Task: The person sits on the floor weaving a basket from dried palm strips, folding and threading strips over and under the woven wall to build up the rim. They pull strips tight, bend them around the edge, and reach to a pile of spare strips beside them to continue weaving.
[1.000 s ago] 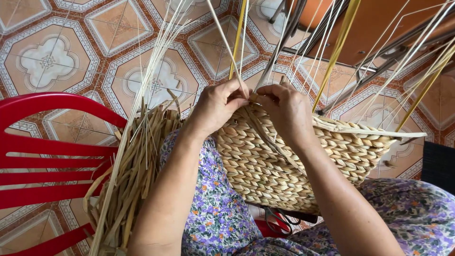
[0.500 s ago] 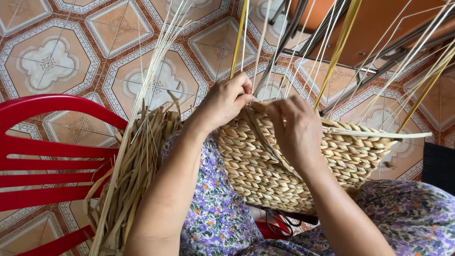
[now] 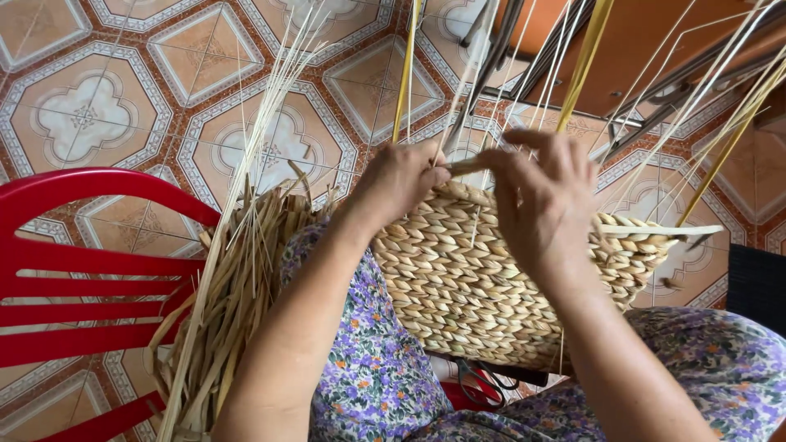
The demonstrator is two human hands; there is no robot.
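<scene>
A half-woven straw basket (image 3: 458, 278) rests on my lap, with thin pale upright stakes (image 3: 573, 74) rising from its rim. My left hand (image 3: 401, 184) grips the rim at its near corner and pinches a flat straw strand (image 3: 467, 166). My right hand (image 3: 540, 205) is raised over the rim, its fingers closed on the other end of the same strand. The strand runs between the two hands just above the woven edge.
A bundle of loose dried straw (image 3: 229, 303) lies against my left leg. A red plastic chair (image 3: 90, 278) stands at the left on the patterned tile floor (image 3: 90, 115). Red-handled scissors (image 3: 483, 385) show under the basket. Orange furniture with metal legs (image 3: 655, 57) stands beyond the basket.
My right hand has lifted from the rim and moved right, drawing the strand out. The left hand stays at the rim's corner. The view has shifted slightly.
</scene>
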